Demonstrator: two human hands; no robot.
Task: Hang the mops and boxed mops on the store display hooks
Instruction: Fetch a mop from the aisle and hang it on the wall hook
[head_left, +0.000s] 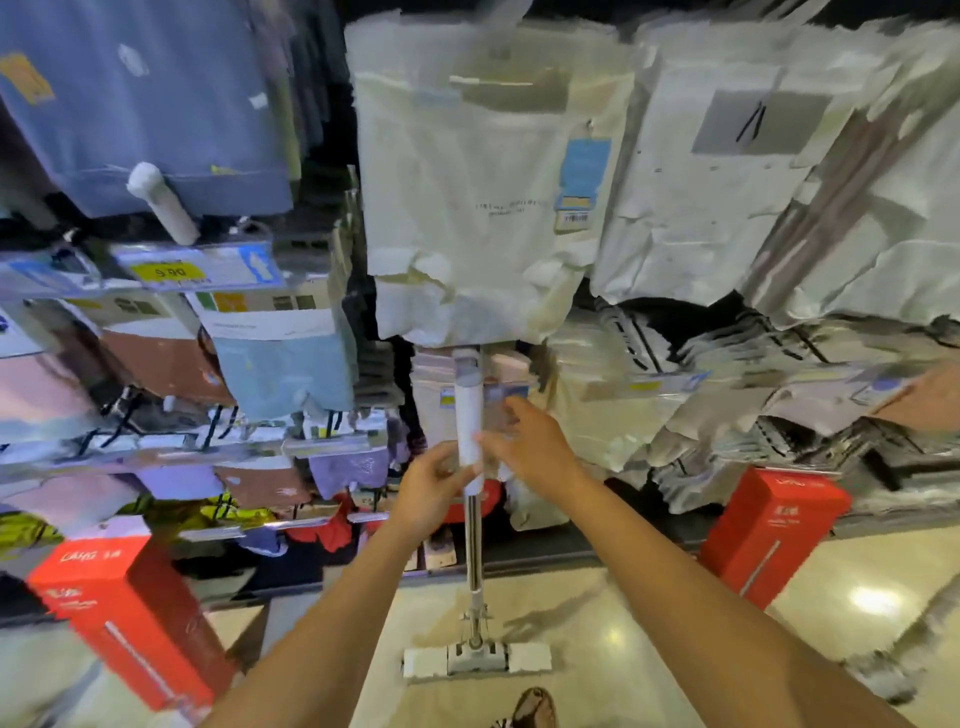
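Nearest, a shoe (530, 709) is standing just behind the mop head (477, 657), which is lying flat on the glossy floor (649, 649). A step forward is risking a kick that would be knocking the mop (472, 545) off line. The mop is standing upright, centre of the scene, its shaft rising from the head to the hands.

The left boxed mop (124, 613) is leaning near left and the right boxed mop (769, 530) is sitting farther right. Both are well apart from the shaft, so room is lying open on either side low down.

The left hand (434, 488) is gripping the handle just under the white grip (467, 421), fingers curled round it. The right hand (530, 447) is reaching against that grip from the right, but blur is keeping me from telling whether it is pinching or only touching.

Farther up, room is tightening. Shelf rails (332, 446) are jutting out on the left, and a white bagged garment (467, 208) is hanging right over the handle's top. Lifting is likely to be driving the tip into that bag, snagging it or missing the hook, which is not showing here. With only one hand surely gripping, the long shaft is free to be pivoting sideways.
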